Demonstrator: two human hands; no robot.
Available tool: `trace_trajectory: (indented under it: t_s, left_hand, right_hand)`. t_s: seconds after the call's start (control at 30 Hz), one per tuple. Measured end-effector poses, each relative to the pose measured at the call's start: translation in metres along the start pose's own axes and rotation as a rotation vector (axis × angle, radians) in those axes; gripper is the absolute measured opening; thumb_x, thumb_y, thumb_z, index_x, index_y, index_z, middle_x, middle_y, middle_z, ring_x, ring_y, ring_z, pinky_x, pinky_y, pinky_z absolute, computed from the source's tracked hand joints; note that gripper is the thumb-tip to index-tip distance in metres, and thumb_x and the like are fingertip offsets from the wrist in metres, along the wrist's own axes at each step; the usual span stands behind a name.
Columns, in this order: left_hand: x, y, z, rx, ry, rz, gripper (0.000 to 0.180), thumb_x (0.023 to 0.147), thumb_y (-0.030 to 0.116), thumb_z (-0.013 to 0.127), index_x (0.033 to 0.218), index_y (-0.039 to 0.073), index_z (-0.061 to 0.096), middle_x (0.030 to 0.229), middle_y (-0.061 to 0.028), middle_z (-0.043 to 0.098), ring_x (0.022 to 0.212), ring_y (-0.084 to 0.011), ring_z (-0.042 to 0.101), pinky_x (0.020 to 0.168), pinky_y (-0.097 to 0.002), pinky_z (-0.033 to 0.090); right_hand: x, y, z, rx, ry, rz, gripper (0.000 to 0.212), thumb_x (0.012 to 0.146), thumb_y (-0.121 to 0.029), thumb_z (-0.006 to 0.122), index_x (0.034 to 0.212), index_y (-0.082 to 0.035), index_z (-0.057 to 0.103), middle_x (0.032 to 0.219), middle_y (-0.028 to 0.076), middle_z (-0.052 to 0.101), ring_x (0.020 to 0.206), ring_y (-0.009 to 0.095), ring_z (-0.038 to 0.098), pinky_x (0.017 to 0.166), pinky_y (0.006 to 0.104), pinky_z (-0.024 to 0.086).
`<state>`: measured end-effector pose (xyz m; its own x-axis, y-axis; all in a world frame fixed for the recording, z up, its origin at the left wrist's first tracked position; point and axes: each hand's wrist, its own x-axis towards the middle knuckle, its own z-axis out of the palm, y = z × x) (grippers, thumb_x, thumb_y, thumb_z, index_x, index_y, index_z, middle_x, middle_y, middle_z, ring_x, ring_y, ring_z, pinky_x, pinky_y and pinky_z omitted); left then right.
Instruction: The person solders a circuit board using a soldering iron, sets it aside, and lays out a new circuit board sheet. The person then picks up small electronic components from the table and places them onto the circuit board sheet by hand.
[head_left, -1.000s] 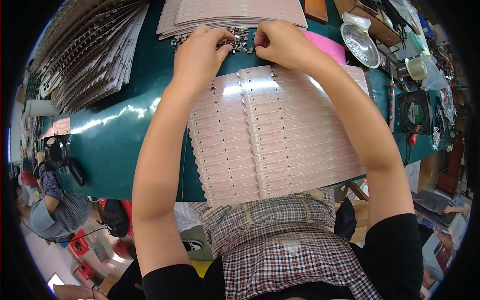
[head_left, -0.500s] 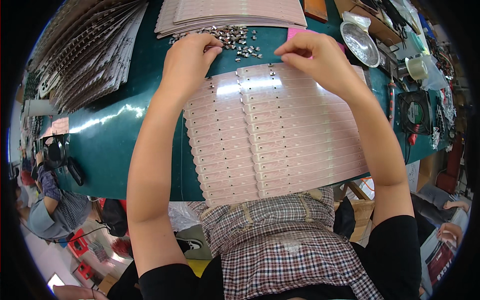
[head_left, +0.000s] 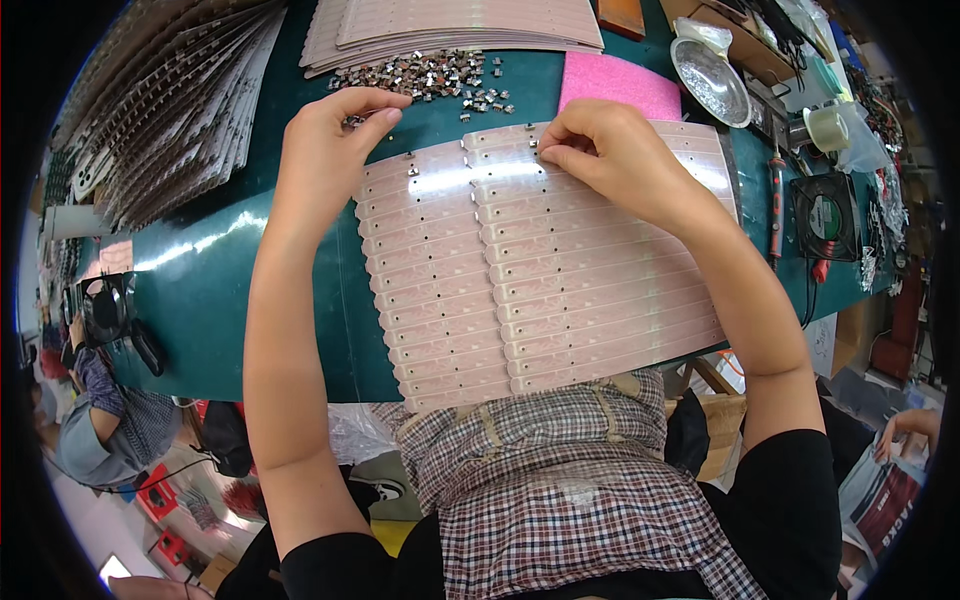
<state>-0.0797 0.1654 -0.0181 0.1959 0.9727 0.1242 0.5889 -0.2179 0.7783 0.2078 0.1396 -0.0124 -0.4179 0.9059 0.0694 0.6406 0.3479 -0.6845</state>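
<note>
Left hand (head_left: 325,140) is cupping metal parts (head_left: 352,121), likely as supply; right hand (head_left: 615,155), grip unclear, is curling near panels' (head_left: 600,250) twelve-o'clock edge.

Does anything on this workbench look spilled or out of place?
Only mildly: small metal parts lie in a loose heap directly on the green tabletop, with strays between it and the pale pink boards. It looks somewhat spilled, but may be deliberate. I see no obvious damage.

Green tabletop (head_left: 200,330), pink panels (head_left: 600,260) beneath the right hand (head_left: 615,155), metal parts (head_left: 430,75) heaped beyond the left hand (head_left: 330,140), pink foam (head_left: 620,85) past the right, probably stacked boards (head_left: 190,120) farther left.
</note>
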Motion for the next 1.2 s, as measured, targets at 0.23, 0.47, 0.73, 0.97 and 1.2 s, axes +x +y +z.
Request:
trace_trajectory:
  t_s: [0.23, 0.47, 0.73, 0.97, 1.2]
  left_hand:
    - [-0.013, -0.005, -0.013, -0.006, 0.021, -0.155, 0.022, 0.087, 0.017, 0.08, 0.102, 0.001, 0.077, 0.097, -0.0032, 0.075, 0.083, -0.0073, 0.062, 0.078, -0.0228, 0.05]
    - [-0.028, -0.018, -0.013, -0.327, 0.018, -0.216, 0.024, 0.09, 0.018, 0.078, 0.106, 0.0, 0.075, 0.1, -0.0077, 0.076, 0.07, -0.0046, 0.058, 0.067, -0.0202, 0.047]
    - [-0.037, -0.011, -0.014, -0.444, -0.053, -0.318, 0.022, 0.096, 0.017, 0.069, 0.109, -0.001, 0.072, 0.096, -0.0079, 0.077, 0.048, 0.0032, 0.029, 0.042, -0.0175, 0.019]
    - [-0.043, -0.013, -0.011, -0.423, -0.004, -0.333, 0.019, 0.096, 0.012, 0.066, 0.109, 0.001, 0.072, 0.091, -0.0039, 0.075, 0.05, 0.0029, 0.031, 0.044, -0.0176, 0.02]
    - [-0.05, -0.011, -0.011, -0.3, -0.004, -0.251, 0.018, 0.096, 0.012, 0.066, 0.11, 0.004, 0.072, 0.091, 0.0025, 0.068, 0.056, 0.0025, 0.036, 0.048, -0.0184, 0.023]
  right_hand:
    - [0.001, 0.002, 0.002, -0.133, -0.05, -0.042, 0.018, 0.091, -0.015, 0.064, 0.095, 0.002, 0.071, 0.094, 0.019, 0.069, 0.09, 0.037, 0.066, 0.083, 0.0437, 0.052]
    - [0.001, -0.002, 0.005, -0.182, -0.056, -0.086, 0.015, 0.091, -0.013, 0.063, 0.091, 0.001, 0.069, 0.094, 0.018, 0.066, 0.09, 0.038, 0.065, 0.081, 0.0452, 0.052]
    - [-0.005, 0.004, 0.023, -0.537, 0.064, -0.32, 0.009, 0.085, -0.01, 0.066, 0.086, -0.001, 0.067, 0.087, 0.013, 0.064, 0.087, 0.034, 0.065, 0.074, 0.045, 0.054]
    - [-0.009, -0.003, 0.015, -0.298, 0.086, -0.178, 0.011, 0.087, -0.012, 0.068, 0.088, -0.002, 0.069, 0.09, 0.013, 0.067, 0.085, 0.033, 0.067, 0.075, 0.0434, 0.054]
    - [0.043, 0.016, -0.007, -0.181, 0.116, -0.025, 0.012, 0.086, -0.012, 0.075, 0.092, -0.002, 0.074, 0.087, 0.01, 0.073, 0.078, 0.019, 0.068, 0.071, 0.0315, 0.053]
